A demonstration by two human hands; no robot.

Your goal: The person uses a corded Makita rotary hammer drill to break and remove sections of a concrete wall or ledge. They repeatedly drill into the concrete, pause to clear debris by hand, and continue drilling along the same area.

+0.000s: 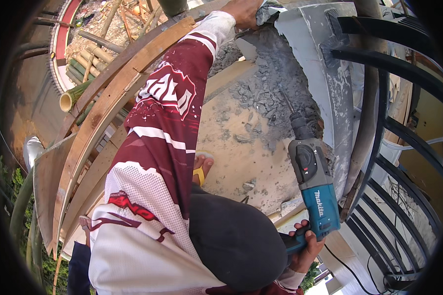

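My right hand [305, 247] is wrapped round the rear handle of a teal and grey rotary hammer [312, 182]. Its chisel bit [287, 101] points up and away, into broken grey concrete rubble [275, 73]. Stretched far forward in a maroon and white sleeve, my left arm ends at the top edge. There my left hand [243, 12] closes on a rough concrete chunk [268, 13]; its fingertips are partly hidden. Right of the rubble rises a white-faced wall edge [312, 54] with a jagged broken side.
A black metal railing [394, 66] curves along the right. Curved wooden planks [91, 128] run down the left, above a drop with bamboo poles [91, 59]. My foot in a yellow-strapped sandal [201, 169] stands on the dusty slab. A black power cord [349, 268] hangs lower right.
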